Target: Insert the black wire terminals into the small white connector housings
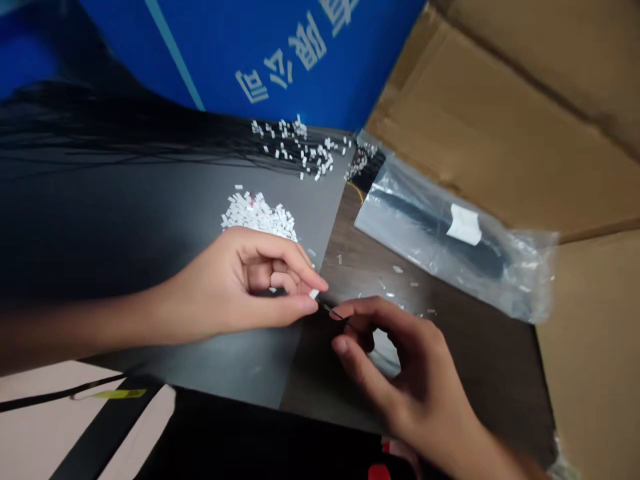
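Note:
My left hand (255,280) comes in from the left and pinches a small white plastic connector housing (313,294) between thumb and forefinger. My right hand (395,360) lies just to its right, with finger and thumb shut on the end of a thin black wire (331,310). The wire tip meets the housing at the fingertips, and the fingers hide the exact contact. Behind my left hand, a heap of loose white connector housings (257,217) lies on a grey sheet (210,353). Farther back, many black wires (165,133) end in white housings (300,150).
A clear plastic bag (440,240) holding black wires lies at the right on a dark wooden surface (465,353), with stray white pieces nearby. Flattened cardboard (500,113) stands behind and right, a blue printed box (280,60) behind. A black object (250,433) sits at the front edge.

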The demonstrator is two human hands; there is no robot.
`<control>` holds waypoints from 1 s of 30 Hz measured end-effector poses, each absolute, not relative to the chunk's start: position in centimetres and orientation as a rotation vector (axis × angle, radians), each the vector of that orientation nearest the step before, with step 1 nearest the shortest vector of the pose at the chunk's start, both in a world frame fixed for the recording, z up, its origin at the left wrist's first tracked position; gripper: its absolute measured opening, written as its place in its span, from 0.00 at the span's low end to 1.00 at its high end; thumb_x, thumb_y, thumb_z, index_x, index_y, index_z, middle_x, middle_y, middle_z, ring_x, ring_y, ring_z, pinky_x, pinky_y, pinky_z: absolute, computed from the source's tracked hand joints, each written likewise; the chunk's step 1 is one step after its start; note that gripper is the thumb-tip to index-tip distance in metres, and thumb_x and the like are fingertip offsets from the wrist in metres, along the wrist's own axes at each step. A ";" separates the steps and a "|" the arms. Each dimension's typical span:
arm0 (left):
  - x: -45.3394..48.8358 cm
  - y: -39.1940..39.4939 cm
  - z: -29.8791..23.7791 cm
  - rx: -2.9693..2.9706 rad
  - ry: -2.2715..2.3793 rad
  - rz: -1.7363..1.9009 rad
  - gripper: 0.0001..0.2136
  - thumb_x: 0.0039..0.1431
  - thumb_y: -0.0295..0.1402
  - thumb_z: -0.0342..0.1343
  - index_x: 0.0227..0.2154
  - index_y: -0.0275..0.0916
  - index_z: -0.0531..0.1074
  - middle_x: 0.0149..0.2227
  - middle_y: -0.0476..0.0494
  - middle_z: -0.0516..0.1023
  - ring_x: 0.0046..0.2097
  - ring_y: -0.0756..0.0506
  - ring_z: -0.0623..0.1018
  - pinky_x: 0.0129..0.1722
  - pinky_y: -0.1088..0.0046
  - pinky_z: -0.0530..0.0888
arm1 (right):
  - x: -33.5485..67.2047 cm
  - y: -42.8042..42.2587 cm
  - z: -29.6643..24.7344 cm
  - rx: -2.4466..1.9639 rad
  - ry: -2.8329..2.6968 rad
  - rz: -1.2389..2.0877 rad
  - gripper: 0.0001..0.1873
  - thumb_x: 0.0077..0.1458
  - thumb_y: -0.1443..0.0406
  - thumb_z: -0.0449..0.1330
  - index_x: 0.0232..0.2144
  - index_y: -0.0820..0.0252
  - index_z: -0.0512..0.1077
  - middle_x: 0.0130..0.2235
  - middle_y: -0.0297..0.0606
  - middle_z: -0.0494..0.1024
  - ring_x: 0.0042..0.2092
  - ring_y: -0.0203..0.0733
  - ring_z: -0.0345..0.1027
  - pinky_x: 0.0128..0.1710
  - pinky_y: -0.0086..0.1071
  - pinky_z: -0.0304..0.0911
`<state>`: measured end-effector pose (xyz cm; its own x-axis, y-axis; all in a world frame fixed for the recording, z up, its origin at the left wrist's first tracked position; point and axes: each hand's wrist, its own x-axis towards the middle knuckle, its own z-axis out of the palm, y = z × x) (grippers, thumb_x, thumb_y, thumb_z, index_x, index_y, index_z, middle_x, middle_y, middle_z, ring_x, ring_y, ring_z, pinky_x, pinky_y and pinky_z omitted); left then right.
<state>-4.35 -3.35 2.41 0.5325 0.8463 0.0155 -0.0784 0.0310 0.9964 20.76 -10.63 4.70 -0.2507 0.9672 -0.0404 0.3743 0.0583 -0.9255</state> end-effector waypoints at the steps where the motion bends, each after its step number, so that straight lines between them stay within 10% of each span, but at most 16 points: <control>1: -4.6 -2.7 2.5 1.300 0.732 0.838 0.06 0.59 0.25 0.80 0.37 0.42 0.92 0.34 0.45 0.89 0.33 0.49 0.87 0.33 0.80 0.84 | 21.0 -10.9 4.8 -1.363 -1.762 1.090 0.07 0.68 0.65 0.71 0.46 0.58 0.88 0.29 0.32 0.85 0.29 0.37 0.79 0.32 0.27 0.77; 9: -7.3 3.1 5.1 0.688 0.736 1.133 0.06 0.58 0.25 0.77 0.32 0.38 0.85 0.43 0.39 0.93 0.47 0.45 0.92 0.52 0.75 0.92 | 21.5 -11.8 3.5 -1.142 -2.047 0.946 0.12 0.73 0.62 0.67 0.51 0.52 0.91 0.42 0.42 0.94 0.40 0.47 0.92 0.43 0.33 0.87; 16: -10.4 4.7 10.3 0.878 0.829 1.132 0.24 0.64 0.24 0.23 0.31 0.28 0.67 0.35 0.56 0.71 0.38 0.66 0.79 0.45 0.84 0.68 | 20.4 -11.5 2.8 -0.886 -2.209 1.400 0.22 0.66 0.57 0.77 0.59 0.55 0.91 0.41 0.40 0.93 0.42 0.48 0.91 0.48 0.35 0.85; 18: -11.7 5.9 11.2 0.970 0.886 1.040 0.19 0.66 0.24 0.28 0.31 0.33 0.65 0.33 0.54 0.64 0.34 0.66 0.74 0.39 0.85 0.62 | 20.4 -10.3 3.0 -0.828 -2.259 1.423 0.21 0.69 0.56 0.76 0.59 0.55 0.90 0.41 0.39 0.92 0.40 0.45 0.89 0.44 0.33 0.83; 20: -13.4 7.8 11.8 1.067 0.971 0.909 0.09 0.66 0.32 0.58 0.31 0.41 0.64 0.29 0.55 0.60 0.27 0.59 0.62 0.27 0.81 0.57 | 20.4 -8.0 3.7 -0.925 -2.336 1.300 0.14 0.75 0.59 0.69 0.55 0.55 0.91 0.42 0.38 0.93 0.40 0.41 0.88 0.42 0.32 0.81; 22: -15.0 10.1 12.4 1.267 1.059 0.823 0.21 0.58 0.41 0.75 0.32 0.44 0.64 0.28 0.55 0.57 0.28 0.53 0.52 0.26 0.70 0.52 | 20.4 -4.4 4.6 -1.228 -2.447 0.934 0.11 0.77 0.62 0.66 0.48 0.53 0.91 0.43 0.36 0.93 0.41 0.41 0.87 0.44 0.32 0.80; 26: -16.8 14.6 13.0 1.784 1.289 0.680 0.29 0.60 0.66 0.71 0.34 0.44 0.72 0.27 0.48 0.66 0.33 0.47 0.58 0.35 0.62 0.57 | 20.2 4.9 5.2 -1.604 -2.371 0.516 0.10 0.78 0.70 0.65 0.48 0.60 0.88 0.48 0.44 0.92 0.48 0.47 0.87 0.56 0.43 0.81; 30: -16.4 17.5 10.8 2.033 1.465 0.705 0.26 0.65 0.59 0.72 0.43 0.36 0.83 0.36 0.42 0.84 0.41 0.45 0.71 0.43 0.62 0.67 | 19.9 11.9 4.4 -1.836 -2.349 0.263 0.12 0.79 0.59 0.72 0.56 0.61 0.84 0.57 0.44 0.88 0.57 0.51 0.85 0.62 0.52 0.83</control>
<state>-16.45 17.48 10.77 0.2750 0.9557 0.1047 0.6777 -0.2699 0.6840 19.85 11.94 4.39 -0.2404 0.9706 0.0089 0.9447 0.2361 -0.2277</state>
